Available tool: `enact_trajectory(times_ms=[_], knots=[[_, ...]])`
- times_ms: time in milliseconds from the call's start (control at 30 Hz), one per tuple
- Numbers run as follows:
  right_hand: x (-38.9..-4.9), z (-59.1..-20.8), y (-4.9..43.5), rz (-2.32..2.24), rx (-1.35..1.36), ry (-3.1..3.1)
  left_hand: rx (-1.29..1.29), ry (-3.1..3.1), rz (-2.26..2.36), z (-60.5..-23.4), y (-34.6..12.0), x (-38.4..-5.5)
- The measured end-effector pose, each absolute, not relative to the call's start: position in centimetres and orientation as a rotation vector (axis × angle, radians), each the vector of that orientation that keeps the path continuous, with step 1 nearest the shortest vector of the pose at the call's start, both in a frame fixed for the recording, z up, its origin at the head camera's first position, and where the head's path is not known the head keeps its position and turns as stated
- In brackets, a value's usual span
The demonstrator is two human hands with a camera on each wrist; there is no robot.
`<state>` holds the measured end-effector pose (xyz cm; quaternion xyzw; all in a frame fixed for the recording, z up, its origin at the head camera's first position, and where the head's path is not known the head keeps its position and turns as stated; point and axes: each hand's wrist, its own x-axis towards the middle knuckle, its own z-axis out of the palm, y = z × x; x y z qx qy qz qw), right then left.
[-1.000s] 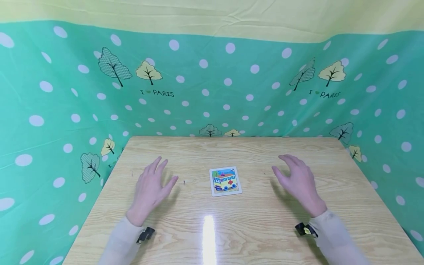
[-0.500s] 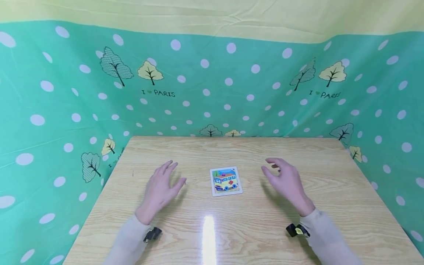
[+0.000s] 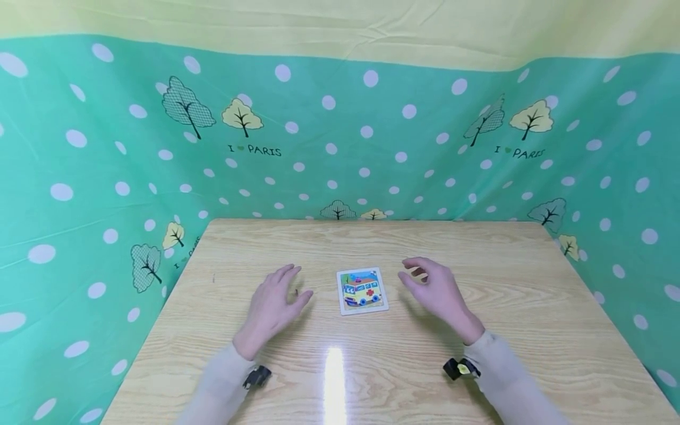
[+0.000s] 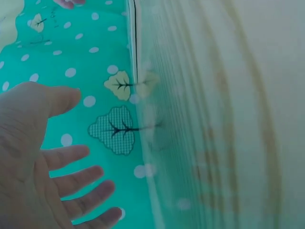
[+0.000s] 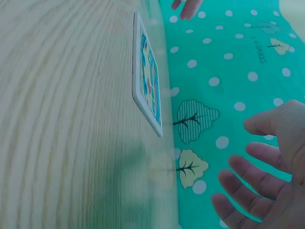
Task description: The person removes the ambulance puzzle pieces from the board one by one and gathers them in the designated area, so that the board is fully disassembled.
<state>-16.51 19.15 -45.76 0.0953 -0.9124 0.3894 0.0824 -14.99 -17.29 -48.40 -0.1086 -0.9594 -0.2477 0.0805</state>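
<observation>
Head view | picture (image 3: pixel 363 291) flat on counter (image 3: pixel 393 354), between our left hand (image 3: pixel 273 310) and right hand (image 3: pixel 438 298), nearer the right | we hold nothing: both hands empty, fingers relaxed, apart from the picture

Wood-grain table (image 3: pixel 510 283), bright light streak (image 3: pixel 334 383) on near part. Green cloth (image 3: pixel 347 159) hangs behind and along both sides: white dots (image 3: pixel 409 111), printed trees (image 3: pixel 241 115), "PARIS" lettering (image 3: pixel 255 150); pale yellow band (image 3: pixel 319 29) across top.
</observation>
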Motion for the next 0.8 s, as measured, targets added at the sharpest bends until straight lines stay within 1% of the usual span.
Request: enact_trajectory(times_ms=[333, 800], knots=[[-16.7, -46.3, 17.6, 1.205, 0.384, -2.747, -0.388, -2.901, -0.742, -48.2, -15.6, -15.2], [-16.6, -46.9, 15.3, 1.274, 0.469, -2.776, -0.447, -2.945, -0.861, -48.8, -13.3, -15.2]])
